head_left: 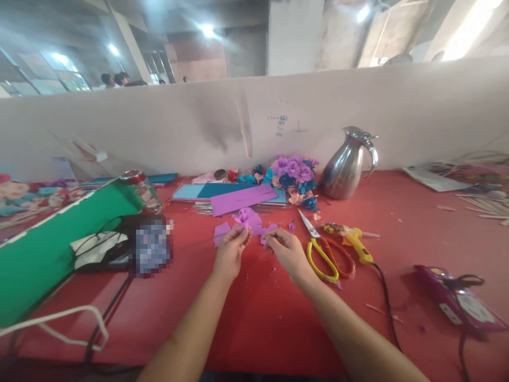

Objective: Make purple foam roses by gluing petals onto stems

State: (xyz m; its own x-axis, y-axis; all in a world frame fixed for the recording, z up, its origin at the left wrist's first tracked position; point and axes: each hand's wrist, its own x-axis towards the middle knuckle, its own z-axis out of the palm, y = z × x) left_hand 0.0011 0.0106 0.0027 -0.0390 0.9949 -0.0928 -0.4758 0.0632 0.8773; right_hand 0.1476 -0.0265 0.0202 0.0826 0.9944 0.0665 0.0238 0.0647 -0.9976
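My left hand is closed in a pinch around the base of a purple paper flower, which stands upright above the fingers. Facing it, my right hand has its thumb and fingertips drawn together at a purple paper petal, partly hidden by the fingers. Another loose purple petal lies on the red table just left of my left hand. Behind both hands, a purple paper strip rests across blue sheets.
Scissors with yellow and red handles and a yellow glue gun lie to the right. Finished paper flowers and a steel jug stand behind. A glass jar, green board and purple corded box flank the workspace.
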